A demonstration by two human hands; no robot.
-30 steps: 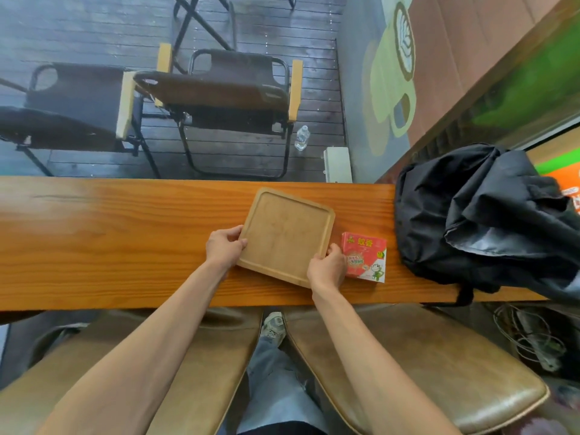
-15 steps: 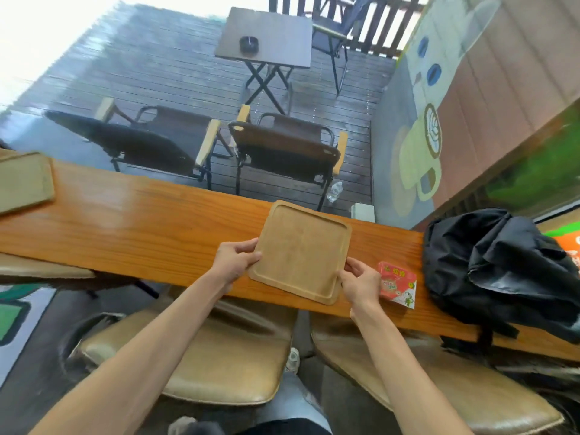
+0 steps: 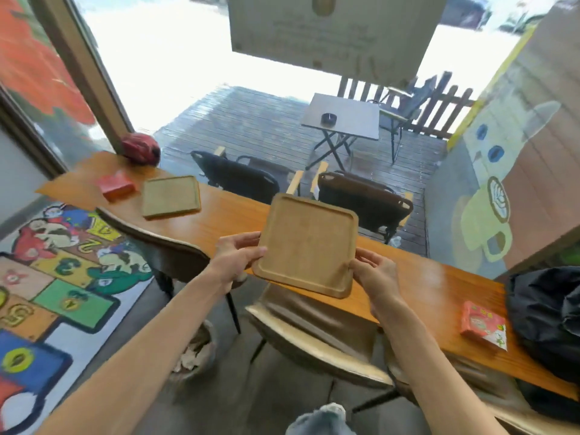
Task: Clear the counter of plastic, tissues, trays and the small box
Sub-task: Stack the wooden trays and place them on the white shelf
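Note:
I hold a square wooden tray (image 3: 309,241) in the air above the long wooden counter (image 3: 423,284). My left hand (image 3: 237,255) grips its left edge and my right hand (image 3: 375,273) grips its lower right corner. A second wooden tray (image 3: 171,196) lies flat on the counter far to the left. A small red box (image 3: 483,323) lies on the counter at the right, near the front edge. Another red box (image 3: 115,184) sits beside the far tray.
A black bag (image 3: 546,315) fills the counter's right end. A red round object (image 3: 141,148) rests at the far left by the window frame. Two tan stools (image 3: 317,334) stand below the counter, and a bin with crumpled paper (image 3: 194,356) sits on the floor.
The tray has been lifted off the counter and now hangs tilted in both hands. The view has swung up and left, bringing the second tray and the counter's left end into sight.

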